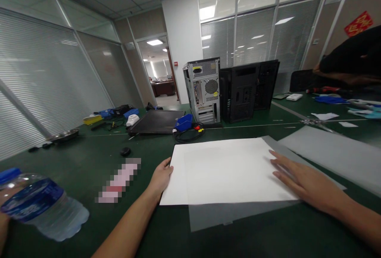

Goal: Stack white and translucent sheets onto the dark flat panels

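Note:
A flat white rectangular panel (226, 170) with a dark left edge is in front of me. My left hand (161, 176) grips its left edge, thumb on top and fingers mostly hidden beneath. A translucent sheet (214, 216) overlaps the panel and sticks out past its near edge and its right side. Over the right end of the panel, my right hand (300, 178) is open with fingers spread; whether it presses on the sheet or hovers I cannot tell. Farther right lies another translucent sheet (336, 151) on the green table (149, 226).
A tilted water bottle (44, 202) is at the near left, beside part of someone's arm (3, 226). Computer cases (205, 91) stand at the back, near a dark flat panel (159, 122) and a coiled cable (190, 134). A small black round object (125, 151) lies left of my left hand.

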Action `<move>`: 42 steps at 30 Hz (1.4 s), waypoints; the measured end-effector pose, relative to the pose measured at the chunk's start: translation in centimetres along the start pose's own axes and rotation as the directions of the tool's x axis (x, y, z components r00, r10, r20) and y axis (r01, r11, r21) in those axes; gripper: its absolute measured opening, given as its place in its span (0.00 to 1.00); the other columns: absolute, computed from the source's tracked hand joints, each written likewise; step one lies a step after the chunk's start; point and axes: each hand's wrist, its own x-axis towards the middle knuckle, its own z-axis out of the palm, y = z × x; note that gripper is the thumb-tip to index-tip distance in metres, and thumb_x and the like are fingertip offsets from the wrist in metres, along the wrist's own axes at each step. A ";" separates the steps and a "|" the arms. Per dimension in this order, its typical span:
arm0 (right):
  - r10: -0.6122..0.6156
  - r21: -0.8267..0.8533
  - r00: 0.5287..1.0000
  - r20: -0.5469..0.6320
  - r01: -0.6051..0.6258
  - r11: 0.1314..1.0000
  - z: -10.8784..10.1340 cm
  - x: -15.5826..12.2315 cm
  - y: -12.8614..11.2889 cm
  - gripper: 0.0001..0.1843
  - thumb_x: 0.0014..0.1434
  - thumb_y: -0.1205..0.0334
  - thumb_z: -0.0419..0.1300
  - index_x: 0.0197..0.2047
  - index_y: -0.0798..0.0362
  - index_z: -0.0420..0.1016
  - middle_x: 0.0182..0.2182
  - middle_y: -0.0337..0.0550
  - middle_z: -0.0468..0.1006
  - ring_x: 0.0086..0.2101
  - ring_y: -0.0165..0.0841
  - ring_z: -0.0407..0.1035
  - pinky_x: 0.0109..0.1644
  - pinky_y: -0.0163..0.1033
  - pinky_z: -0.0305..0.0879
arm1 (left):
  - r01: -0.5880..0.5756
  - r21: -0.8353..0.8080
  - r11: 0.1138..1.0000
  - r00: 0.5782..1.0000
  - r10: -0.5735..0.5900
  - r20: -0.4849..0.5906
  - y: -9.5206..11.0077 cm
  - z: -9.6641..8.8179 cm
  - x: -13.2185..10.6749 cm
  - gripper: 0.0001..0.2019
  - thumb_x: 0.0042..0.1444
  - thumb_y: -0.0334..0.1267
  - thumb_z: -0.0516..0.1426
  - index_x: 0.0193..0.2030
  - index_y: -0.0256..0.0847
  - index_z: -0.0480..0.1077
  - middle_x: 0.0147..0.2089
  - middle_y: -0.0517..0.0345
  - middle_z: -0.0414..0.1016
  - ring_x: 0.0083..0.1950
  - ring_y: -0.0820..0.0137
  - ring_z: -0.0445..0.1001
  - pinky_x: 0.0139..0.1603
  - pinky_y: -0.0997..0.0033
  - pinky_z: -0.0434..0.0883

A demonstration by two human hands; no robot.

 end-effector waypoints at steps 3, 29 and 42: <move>0.097 -0.012 0.995 -0.014 -0.098 0.995 0.1 0.1 0.6 0.41 0.59 0.40 0.49 0.71 0.40 0.40 0.54 0.42 0.72 0.49 0.46 0.70 0.52 0.57 0.68 | 0.004 0.001 1.000 1.000 -0.004 -0.001 -0.1 -0.1 0.1 0.30 0.53 0.20 0.55 0.64 0.29 0.59 0.42 0.42 0.81 0.27 0.69 0.78 0.28 0.73 0.72; -0.114 -0.004 0.991 0.069 0.114 0.993 -0.2 0.0 -0.5 0.23 0.63 0.45 0.47 0.56 0.39 0.71 0.57 0.35 0.70 0.58 0.39 0.61 0.63 0.55 0.58 | 0.004 0.010 1.000 1.000 -0.004 0.003 -0.3 -0.3 0.3 0.29 0.54 0.22 0.54 0.63 0.32 0.60 0.42 0.43 0.80 0.29 0.67 0.79 0.29 0.72 0.72; -0.234 -0.027 0.961 0.148 0.241 0.970 0.2 -0.4 -1.2 0.27 0.62 0.44 0.49 0.64 0.32 0.58 0.65 0.31 0.55 0.63 0.41 0.51 0.65 0.57 0.52 | 0.009 0.003 1.000 1.000 -0.009 -0.027 -0.7 -0.6 0.8 0.27 0.54 0.24 0.54 0.62 0.34 0.63 0.42 0.45 0.80 0.28 0.69 0.78 0.29 0.73 0.71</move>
